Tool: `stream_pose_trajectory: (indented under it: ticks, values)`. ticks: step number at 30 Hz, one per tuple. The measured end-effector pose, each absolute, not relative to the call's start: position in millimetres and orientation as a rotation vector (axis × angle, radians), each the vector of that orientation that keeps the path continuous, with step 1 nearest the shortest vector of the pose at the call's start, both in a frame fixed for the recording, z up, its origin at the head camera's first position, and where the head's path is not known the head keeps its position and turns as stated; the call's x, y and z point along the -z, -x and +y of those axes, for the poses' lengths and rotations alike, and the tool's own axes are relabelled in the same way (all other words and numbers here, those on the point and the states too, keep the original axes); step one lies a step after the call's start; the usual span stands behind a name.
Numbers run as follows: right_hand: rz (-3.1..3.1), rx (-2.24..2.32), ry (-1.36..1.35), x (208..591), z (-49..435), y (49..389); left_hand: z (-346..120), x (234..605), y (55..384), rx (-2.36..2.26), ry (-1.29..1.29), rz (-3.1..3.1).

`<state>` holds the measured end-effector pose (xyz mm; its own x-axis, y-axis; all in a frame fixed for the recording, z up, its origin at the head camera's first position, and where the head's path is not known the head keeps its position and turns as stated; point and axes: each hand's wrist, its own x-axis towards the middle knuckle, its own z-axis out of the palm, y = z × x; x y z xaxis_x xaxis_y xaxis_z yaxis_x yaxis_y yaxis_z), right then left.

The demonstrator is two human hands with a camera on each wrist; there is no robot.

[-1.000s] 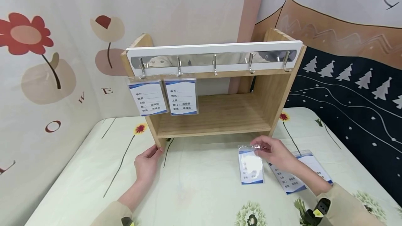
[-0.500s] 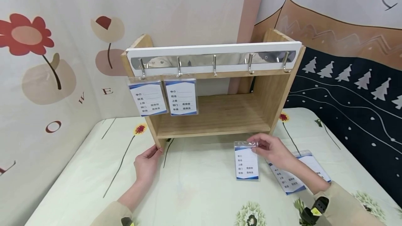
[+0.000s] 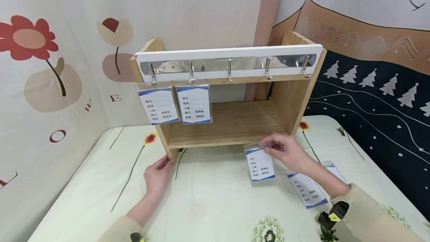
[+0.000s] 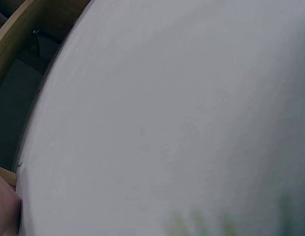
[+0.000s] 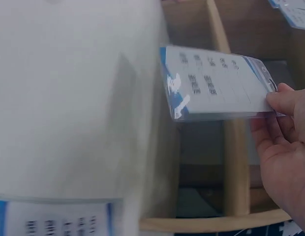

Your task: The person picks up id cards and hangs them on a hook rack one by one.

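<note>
Between thumb and fingers my right hand (image 3: pixel 290 154) pinches the top edge of an ID badge in a clear plastic sleeve (image 3: pixel 260 165). This badge hangs tilted in front of the shelf's lower board; its printed face also shows in the right wrist view, where the badge (image 5: pixel 214 83) is held off the cloth. My left hand (image 3: pixel 158 176) grips the lower left front corner of the wooden shelf (image 3: pixel 228 122). Two more badges hang side by side below the leftmost hooks: a left badge (image 3: pixel 158 105) and a right badge (image 3: pixel 194 104).
A white rail with a metal hook strip (image 3: pixel 209 64) runs across the shelf's top front. Its middle hook (image 3: pixel 230 70) and the two to the right carry nothing. More badges (image 3: pixel 307 189) lie on the flowered tablecloth (image 3: pixel 201 204) under my right forearm. Printed curtains surround the table.
My right hand has moved up and leftward with the badge, closer to the shelf, and the badge has tilted. The left hand stays at the shelf corner.
</note>
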<state>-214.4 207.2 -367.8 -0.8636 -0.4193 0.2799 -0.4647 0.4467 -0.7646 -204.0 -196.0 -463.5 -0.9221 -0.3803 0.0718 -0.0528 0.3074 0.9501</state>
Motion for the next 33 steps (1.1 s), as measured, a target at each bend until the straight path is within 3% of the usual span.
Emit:
stream_pose_trajectory:
  ticks: [33]
  values:
    - [-2.229, -1.519, -0.95, 293.0, 160.7, 229.1, -196.3, 463.6, 204.0, 1.677, -0.415, -2.28]
